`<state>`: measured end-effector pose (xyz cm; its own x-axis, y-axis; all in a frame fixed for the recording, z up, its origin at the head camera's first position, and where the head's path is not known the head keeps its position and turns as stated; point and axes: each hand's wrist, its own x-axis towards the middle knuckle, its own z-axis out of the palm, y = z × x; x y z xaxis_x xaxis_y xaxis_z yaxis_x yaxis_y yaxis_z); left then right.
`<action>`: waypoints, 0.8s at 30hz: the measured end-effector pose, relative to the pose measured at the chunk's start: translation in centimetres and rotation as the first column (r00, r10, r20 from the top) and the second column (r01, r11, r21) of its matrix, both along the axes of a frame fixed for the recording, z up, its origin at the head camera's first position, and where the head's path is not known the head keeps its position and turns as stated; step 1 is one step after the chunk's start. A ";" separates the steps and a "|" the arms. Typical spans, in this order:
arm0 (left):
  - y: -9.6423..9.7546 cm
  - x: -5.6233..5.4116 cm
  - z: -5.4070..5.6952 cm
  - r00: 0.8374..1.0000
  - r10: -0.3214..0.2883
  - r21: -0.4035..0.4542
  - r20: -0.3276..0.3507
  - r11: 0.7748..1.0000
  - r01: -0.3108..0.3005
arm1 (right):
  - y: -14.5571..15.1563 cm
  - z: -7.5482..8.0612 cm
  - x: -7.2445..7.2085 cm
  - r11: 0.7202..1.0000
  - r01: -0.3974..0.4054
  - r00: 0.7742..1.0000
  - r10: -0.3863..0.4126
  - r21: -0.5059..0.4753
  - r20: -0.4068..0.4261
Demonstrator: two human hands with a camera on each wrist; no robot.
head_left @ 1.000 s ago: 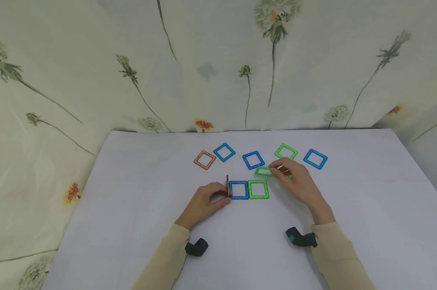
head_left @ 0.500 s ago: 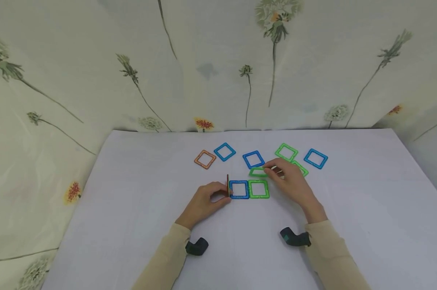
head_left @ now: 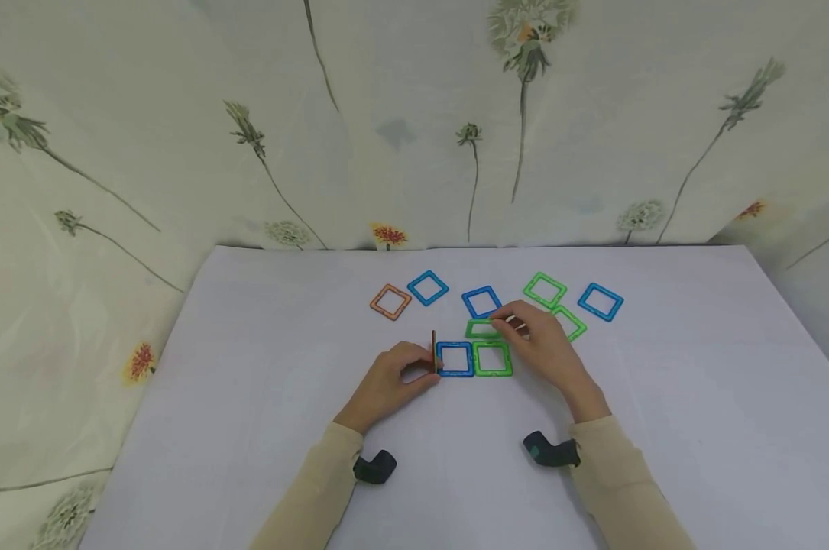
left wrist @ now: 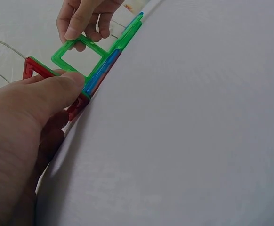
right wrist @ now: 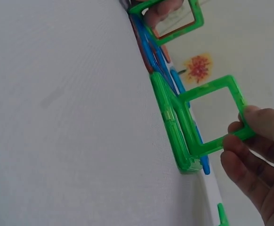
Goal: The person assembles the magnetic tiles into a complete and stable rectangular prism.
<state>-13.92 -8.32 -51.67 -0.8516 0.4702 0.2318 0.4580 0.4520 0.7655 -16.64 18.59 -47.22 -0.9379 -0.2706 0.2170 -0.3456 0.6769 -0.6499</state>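
Observation:
My left hand (head_left: 386,386) pinches an upright square magnetic tile (head_left: 434,351), red on one side and green on the other, at the left edge of a flat blue magnetic tile (head_left: 455,374). Joined to the blue one's right side lies a flat green magnetic tile (head_left: 493,373). Between right thumb and fingers, my right hand (head_left: 545,347) pinches another green magnetic tile (right wrist: 210,88) by its upper corner. This tile stands tilted up just behind the flat pair, its lower edge close to the flat green tile in the right wrist view.
Behind the hands lie loose square tiles: an orange one (head_left: 380,312), blue ones (head_left: 429,273) (head_left: 480,289) (head_left: 600,286), and green ones (head_left: 539,275) (head_left: 579,325). A white cloth (head_left: 263,344) covers the table; a flowered curtain (head_left: 400,183) hangs beyond its far edge.
My right hand has moved left with the green magnetic tile, bringing it behind the flat pair and uncovering a loose green tile. My left hand keeps holding the upright tile in place.

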 end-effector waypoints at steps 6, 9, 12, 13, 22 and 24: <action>-0.1 0.0 -0.1 1.000 0.007 0.015 -0.004 1.000 -0.006 | -0.4 0.0 0.1 1.000 -0.013 1.000 0.013 0.000 -0.004; -0.1 0.0 -0.1 1.000 0.006 0.018 0.000 1.000 -0.006 | -0.6 0.0 0.0 0.999 -0.032 0.999 0.032 -0.004 -0.021; 0.0 0.0 0.0 1.000 0.009 0.014 -0.004 1.000 -0.009 | -0.9 0.0 0.0 0.999 -0.045 0.998 0.045 -0.006 -0.032; 0.0 0.0 0.0 1.000 0.011 0.009 -0.007 1.000 -0.011 | -0.9 -0.1 -0.1 0.999 -0.049 0.998 0.049 -0.008 -0.034; 0.1 0.0 -0.1 0.999 0.014 -0.014 -0.033 1.000 -0.015 | -1.4 -0.1 -0.1 0.998 -0.064 0.997 0.064 -0.005 -0.038; 0.2 0.0 -0.1 0.999 0.011 -0.012 -0.041 1.000 -0.012 | -1.4 -0.2 -0.1 0.998 -0.068 0.997 0.068 -0.004 -0.041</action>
<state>-13.94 -8.14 -51.77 -0.8468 0.4637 0.2607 0.4836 0.4668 0.7404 -16.73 17.15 -47.42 -0.9077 -0.3324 0.2562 -0.4171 0.6470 -0.6383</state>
